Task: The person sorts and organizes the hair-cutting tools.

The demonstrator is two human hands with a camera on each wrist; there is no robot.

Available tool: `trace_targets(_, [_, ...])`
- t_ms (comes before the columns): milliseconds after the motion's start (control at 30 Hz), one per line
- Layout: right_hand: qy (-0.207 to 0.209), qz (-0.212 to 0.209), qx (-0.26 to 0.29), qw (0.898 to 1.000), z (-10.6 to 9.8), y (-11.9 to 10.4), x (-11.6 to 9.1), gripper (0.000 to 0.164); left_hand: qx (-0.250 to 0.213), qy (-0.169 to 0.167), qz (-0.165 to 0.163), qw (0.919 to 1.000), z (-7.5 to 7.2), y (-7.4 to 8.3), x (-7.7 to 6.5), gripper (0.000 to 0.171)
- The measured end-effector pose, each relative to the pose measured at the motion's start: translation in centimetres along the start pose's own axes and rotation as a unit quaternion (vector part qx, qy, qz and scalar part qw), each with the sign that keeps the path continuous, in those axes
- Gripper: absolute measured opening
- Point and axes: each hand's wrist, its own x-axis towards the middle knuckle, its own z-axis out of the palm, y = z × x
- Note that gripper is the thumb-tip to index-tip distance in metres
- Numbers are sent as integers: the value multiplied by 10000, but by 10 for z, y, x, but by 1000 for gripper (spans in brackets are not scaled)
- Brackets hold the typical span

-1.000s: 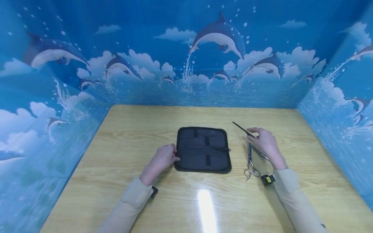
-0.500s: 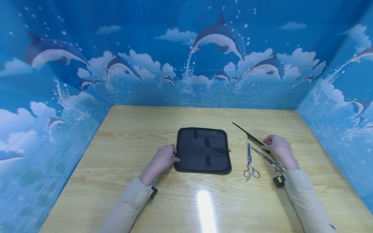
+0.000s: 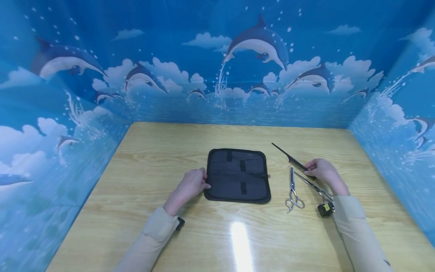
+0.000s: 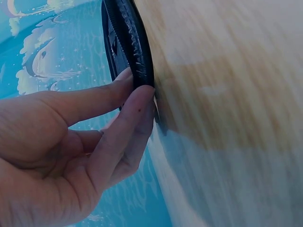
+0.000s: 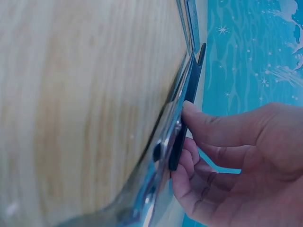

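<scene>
A black zip case [image 3: 238,175] with elastic loops lies opened flat on the table. My left hand [image 3: 191,183] pinches its left edge; the left wrist view shows the thumb and fingers on either side of the zipped rim [image 4: 142,56]. To the right of the case, my right hand [image 3: 323,173] pinches a black tail comb [image 3: 296,162] near its wide end, the thin tail pointing to the far left. Just nearer than the comb lie two pairs of silver scissors: one pair [image 3: 292,187] points away from me, the other [image 3: 307,182] slants alongside the comb, partly under the right wrist.
The wooden table [image 3: 163,151] is walled at the back and sides by a blue dolphin-print curtain [image 3: 190,71]. A bright light reflection [image 3: 241,241] shows on the near tabletop. A small black device [image 3: 325,209] is strapped under the right wrist.
My right hand has slid from the comb's middle to its wide end, moving right and nearer, baring more of the comb and the slanted scissors. The left hand and case stayed put.
</scene>
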Motion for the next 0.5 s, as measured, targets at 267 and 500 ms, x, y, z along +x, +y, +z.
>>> trace_targets(267, [-3, 231, -130, 9996, -1, 1, -3, 51, 31, -18, -6, 10000, 0, 1, 0, 26])
trace_targets(500, [-43, 157, -60, 9998, 0, 3, -1, 47, 74, -41, -74, 9999, -1, 1, 1, 26])
